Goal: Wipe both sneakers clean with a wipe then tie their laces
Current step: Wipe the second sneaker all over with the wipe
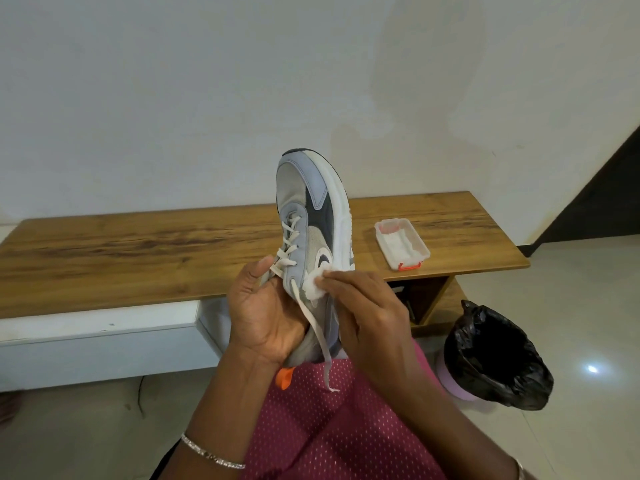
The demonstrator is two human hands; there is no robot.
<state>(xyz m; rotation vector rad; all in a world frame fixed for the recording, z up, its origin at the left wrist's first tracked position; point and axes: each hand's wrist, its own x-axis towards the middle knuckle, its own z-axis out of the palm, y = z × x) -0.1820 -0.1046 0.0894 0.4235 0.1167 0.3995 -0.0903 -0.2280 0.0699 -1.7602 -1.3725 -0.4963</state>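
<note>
In the head view, a grey and blue sneaker [311, 216] with a thick white sole was held up in front of the person, above the lap. Its toe pointed up towards the wall and its sole was turned to the right. The left hand [266, 317] gripped the sneaker at its ankle end, fingers curled round the collar and the thumb raised just beside the lowest rows of lacing. The right hand [367, 306] pinched a small bunched white wipe [317, 287] between its fingertips and pressed it against the side of the sneaker, just below the dark oval mark there. The laces were undone, and one loose lace [317, 327] hung from the eyelets down past the left hand, its tip lying on the pink dotted cloth [329, 427] over the lap. A small orange piece [284, 375] showed just under the sneaker's heel, though what it was could not be told. A silver bracelet [211, 453] sat on the left wrist. Behind the sneaker ran a long wooden table [138, 251] against a pale wall. On its right part, well apart from the hands, stood an open clear plastic box [401, 244] with orange clasps and white sheets inside. A white drawer front [97, 341] sat under the table's left part. On the tiled floor to the right of the lap stood a pink bin [495, 355] lined with a black bag.
</note>
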